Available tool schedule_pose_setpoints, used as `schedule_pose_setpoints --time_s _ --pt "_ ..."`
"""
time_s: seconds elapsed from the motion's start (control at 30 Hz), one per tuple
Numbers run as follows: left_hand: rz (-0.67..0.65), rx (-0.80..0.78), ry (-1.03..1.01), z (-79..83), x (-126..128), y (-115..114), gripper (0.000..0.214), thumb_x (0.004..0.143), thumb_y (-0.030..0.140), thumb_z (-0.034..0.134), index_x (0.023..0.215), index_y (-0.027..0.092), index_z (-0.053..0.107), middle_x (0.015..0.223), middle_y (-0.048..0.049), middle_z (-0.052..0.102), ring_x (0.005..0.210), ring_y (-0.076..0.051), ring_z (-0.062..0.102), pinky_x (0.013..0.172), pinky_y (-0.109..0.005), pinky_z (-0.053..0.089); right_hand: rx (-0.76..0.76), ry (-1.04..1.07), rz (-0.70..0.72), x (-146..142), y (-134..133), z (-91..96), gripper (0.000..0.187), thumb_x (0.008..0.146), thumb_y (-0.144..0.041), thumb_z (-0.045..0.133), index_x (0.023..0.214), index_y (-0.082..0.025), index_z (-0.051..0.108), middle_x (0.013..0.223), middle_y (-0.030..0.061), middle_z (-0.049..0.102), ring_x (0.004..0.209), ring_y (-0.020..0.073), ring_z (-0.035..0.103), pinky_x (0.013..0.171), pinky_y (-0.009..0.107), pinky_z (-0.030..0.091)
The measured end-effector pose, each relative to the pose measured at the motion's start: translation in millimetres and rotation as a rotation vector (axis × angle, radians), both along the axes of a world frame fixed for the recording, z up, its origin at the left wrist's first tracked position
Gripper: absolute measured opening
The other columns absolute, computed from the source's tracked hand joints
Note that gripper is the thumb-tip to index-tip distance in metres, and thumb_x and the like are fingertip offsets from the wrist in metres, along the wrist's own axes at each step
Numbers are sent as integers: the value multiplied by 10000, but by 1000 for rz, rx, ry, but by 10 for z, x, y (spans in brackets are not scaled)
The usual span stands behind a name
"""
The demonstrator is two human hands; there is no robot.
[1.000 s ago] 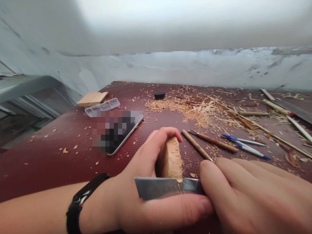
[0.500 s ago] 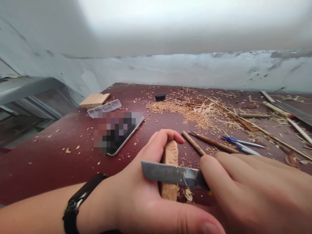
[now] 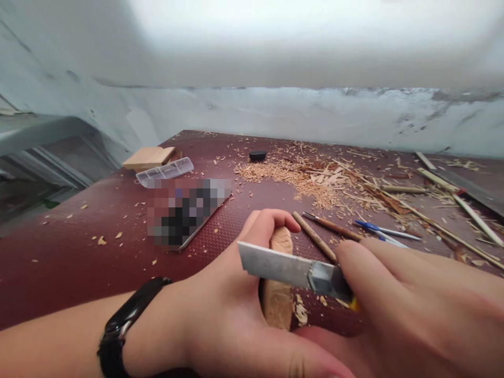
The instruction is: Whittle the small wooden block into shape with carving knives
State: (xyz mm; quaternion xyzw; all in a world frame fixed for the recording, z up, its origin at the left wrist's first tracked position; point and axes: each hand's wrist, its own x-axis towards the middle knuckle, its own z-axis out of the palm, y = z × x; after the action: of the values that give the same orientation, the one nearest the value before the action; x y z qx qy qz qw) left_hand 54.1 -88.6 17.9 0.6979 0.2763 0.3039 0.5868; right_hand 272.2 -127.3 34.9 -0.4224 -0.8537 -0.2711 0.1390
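Note:
A small carved wood block (image 3: pixel 277 302) stands on end in my left hand (image 3: pixel 220 304), whose fingers curl round its far side while the thumb lies along the near side. My right hand (image 3: pixel 409 299) grips a utility knife (image 3: pixel 281 265) with a wide, slanted blade. That blade points left and crosses in front of the block, over the base of my left index finger; whether it touches the wood I cannot tell. Most of the knife's handle is hidden in my right fist, apart from a bit of black and yellow. Pale shavings (image 3: pixel 301 312) lie just right of the block.
Beyond my hands are wooden rods (image 3: pixel 315 239), blue pens (image 3: pixel 384 231) and a heap of wood chips (image 3: pixel 299 181). To the left lie a phone (image 3: pixel 205 220), a clear plastic case (image 3: pixel 165 172) and a flat wooden board (image 3: pixel 147 157). A wall (image 3: pixel 244 110) closes off the table's back.
My right hand has moved slightly right, and the blade has risen and tilted, its tip now higher. My left hand still holds the block. The view has shifted a little.

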Motion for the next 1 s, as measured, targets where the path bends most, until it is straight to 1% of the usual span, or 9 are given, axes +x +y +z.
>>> schedule_pose_setpoints --time_s 0.07,0.13,0.23,0.3,0.37,0.53,0.7,0.87,1.0 --pt "25 106 42 -14 -53 12 832 650 239 982 1310 232 477 1230 -43 671 1116 -212 674 1052 -350 581 -67 3 87 13 4 18 398 1028 -504 377 712 -286 481 570 -6 487 358 189 493 340 323 344" --pt "6 163 123 -11 -118 30 941 653 288 989 1395 236 413 1242 -38 678 1082 -201 688 1049 -339 587 -146 28 171 17 -5 9 220 936 -258 442 721 -282 484 565 -19 489 361 175 480 352 311 325" --pt "27 223 203 47 -190 46 1186 600 306 1018 1552 244 314 1496 -108 579 1308 -290 625 1197 -408 523 -198 62 215 -16 -28 -28 200 719 -77 488 697 -274 469 557 -33 501 375 163 470 382 311 304" --pt "46 206 248 90 -210 37 1268 580 311 1023 1610 244 286 1579 -124 518 1414 -344 552 1274 -471 460 -187 85 204 -56 -36 -46 218 671 -60 495 680 -274 458 550 -34 501 379 166 465 391 323 293" --pt "29 170 239 93 -214 15 1186 641 311 990 1615 250 315 1560 -106 548 1429 -342 549 1289 -481 449 -185 88 196 -96 -35 -54 213 674 -66 496 676 -275 456 551 -30 514 389 172 483 397 322 305" --pt "-9 265 44 -109 -177 -20 953 791 230 903 1562 375 361 1400 -13 650 1179 -175 713 1039 -271 607 -97 93 161 -153 -5 -46 174 700 -114 474 677 -285 451 545 -21 523 399 193 511 377 314 303" --pt "-158 33 -190 -205 -93 -29 869 837 29 793 1507 366 354 1218 -4 705 1062 -147 737 986 -261 608 -63 110 169 -151 7 -39 180 771 -151 454 658 -291 464 552 -12 526 403 202 518 378 325 357" --pt "-124 -345 -280 -126 -40 -99 757 858 0 714 1465 374 459 1243 -3 692 1016 -113 707 896 -216 594 -43 117 127 -168 -5 -83 218 780 -124 445 696 -280 573 550 -14 532 393 209 532 368 331 398" --pt "-97 -417 -281 -21 -41 -102 638 804 -7 762 1314 322 566 1064 32 693 872 -74 644 785 -158 551 -21 129 55 -181 -29 -74 235 893 -274 444 694 -289 569 549 1 517 386 231 531 344 355 413"
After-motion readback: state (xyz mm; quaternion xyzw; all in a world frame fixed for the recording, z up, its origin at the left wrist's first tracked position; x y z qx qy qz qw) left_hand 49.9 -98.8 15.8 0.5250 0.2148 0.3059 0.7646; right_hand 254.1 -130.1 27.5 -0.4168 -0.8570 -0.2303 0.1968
